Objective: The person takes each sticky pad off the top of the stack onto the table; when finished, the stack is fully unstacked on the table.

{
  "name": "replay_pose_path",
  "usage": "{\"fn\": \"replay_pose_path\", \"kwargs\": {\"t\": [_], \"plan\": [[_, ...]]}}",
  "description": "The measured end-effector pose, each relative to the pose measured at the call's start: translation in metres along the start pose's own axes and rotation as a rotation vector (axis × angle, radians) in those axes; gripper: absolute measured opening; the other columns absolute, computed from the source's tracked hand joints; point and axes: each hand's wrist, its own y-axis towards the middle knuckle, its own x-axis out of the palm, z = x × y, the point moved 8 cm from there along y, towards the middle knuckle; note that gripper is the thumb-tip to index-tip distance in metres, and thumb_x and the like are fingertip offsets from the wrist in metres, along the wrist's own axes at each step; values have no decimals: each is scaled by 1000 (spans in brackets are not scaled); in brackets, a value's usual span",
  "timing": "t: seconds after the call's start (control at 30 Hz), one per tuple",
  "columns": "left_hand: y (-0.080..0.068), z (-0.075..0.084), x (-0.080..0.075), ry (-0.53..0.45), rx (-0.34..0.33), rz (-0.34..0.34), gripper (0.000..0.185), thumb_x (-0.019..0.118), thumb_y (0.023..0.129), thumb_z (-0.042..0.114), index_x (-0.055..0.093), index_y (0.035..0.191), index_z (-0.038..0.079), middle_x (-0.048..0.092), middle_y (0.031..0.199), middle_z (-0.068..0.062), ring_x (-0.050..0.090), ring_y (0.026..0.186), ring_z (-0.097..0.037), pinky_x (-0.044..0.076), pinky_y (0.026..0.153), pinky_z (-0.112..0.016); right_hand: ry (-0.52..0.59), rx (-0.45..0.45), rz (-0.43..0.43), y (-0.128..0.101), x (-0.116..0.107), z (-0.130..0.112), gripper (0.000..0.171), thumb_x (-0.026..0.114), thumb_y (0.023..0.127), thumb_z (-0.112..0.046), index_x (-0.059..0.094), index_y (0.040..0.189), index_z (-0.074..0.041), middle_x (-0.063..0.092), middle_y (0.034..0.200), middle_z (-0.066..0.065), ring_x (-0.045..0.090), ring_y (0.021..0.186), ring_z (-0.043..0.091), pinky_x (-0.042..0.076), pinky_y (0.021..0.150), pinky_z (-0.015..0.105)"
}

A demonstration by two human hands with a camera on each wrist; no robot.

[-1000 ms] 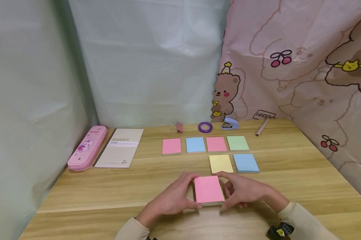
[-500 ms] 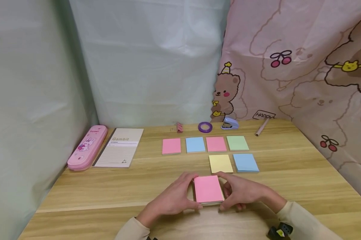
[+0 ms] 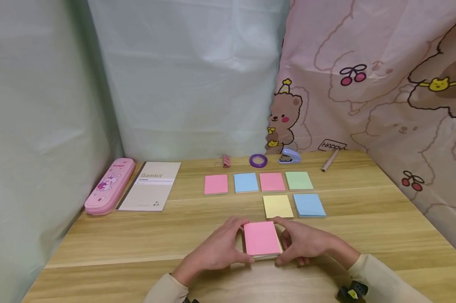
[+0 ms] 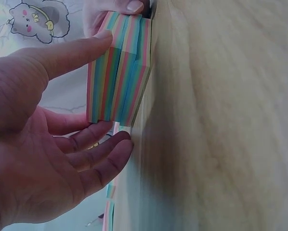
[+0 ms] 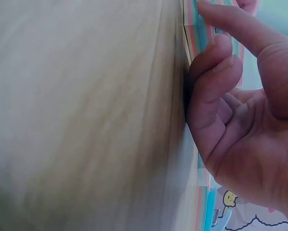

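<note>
Currently both hands are at one stack of sticky-note pads (image 3: 262, 238), pink on top, set between them, low against the wooden table (image 3: 118, 252); full contact underneath cannot be told.

Left hand (image 3: 218, 248): pinches the stack's left side, thumb at the near corner, forefinger at the far one; remaining fingers loosely bent.

Right hand (image 3: 307, 242): pinches the opposite side, thumb near, forefinger far, other fingers curled in toward the palm.

Left wrist view: stack edges striped in several colours, the layers not quite flush.

Just beyond the right forefinger, a yellow pad (image 3: 278, 206); to its right, a near blue pad (image 3: 309, 205).

Farther out from the hands, a row from left to right: left pink pad (image 3: 216, 184), far blue pad (image 3: 246, 182), right pink pad (image 3: 272, 182), green pad (image 3: 299, 180).

Past that row: binder clip (image 3: 226, 161), purple ring (image 3: 251, 160), stapler (image 3: 291, 156), and a pen (image 3: 330, 160) farthest right.

Well off to the left hand's left and forward: notebook (image 3: 150, 187) marked "Gambit", pink case (image 3: 110, 186) beside it.
</note>
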Motion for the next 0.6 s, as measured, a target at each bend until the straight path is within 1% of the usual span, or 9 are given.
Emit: {"fn": "replay_pose_path", "kwargs": {"t": [0.13, 0.33, 0.43, 0.53, 0.6], "plan": [[1, -1, -3, 8, -11, 7, 90, 95, 76, 33, 52, 150, 5, 58, 130, -3, 58, 115, -21, 54, 103, -42, -2, 10, 6, -1, -1, 2, 109, 91, 83, -18, 19, 164, -4, 59, 73, 5, 54, 44, 12, 46, 41, 24], [2, -4, -11, 8, -29, 19, 92, 96, 76, 35, 52, 150, 4, 60, 133, -4, 60, 122, -25, 54, 105, -47, -10, 12, 5, -2, -2, 3, 107, 91, 84, -19, 21, 165, -7, 59, 72, 5, 53, 44, 12, 46, 41, 24], [3, -4, -20, -7, -28, 36, 90, 96, 76, 33, 53, 149, 4, 61, 135, -6, 60, 124, -27, 54, 103, -48, -22, 5, 4, -2, -2, 3, 107, 90, 84, -19, 22, 166, -9, 59, 70, 4, 53, 43, 12, 46, 41, 24], [4, -8, -31, -35, -41, 66, 89, 95, 76, 30, 53, 150, 4, 60, 137, -7, 60, 125, -27, 55, 98, -43, -34, -5, 6, -1, -3, 2, 107, 91, 84, -20, 23, 167, -11, 58, 69, 4, 53, 42, 13, 46, 40, 25], [6, -11, -39, -52, -51, 90, 88, 95, 77, 29, 53, 150, 5, 60, 137, -8, 59, 123, -27, 55, 92, -39, -40, -11, 6, 0, -3, 2, 106, 91, 84, -20, 25, 167, -13, 57, 68, 3, 53, 42, 13, 46, 40, 25]]}}
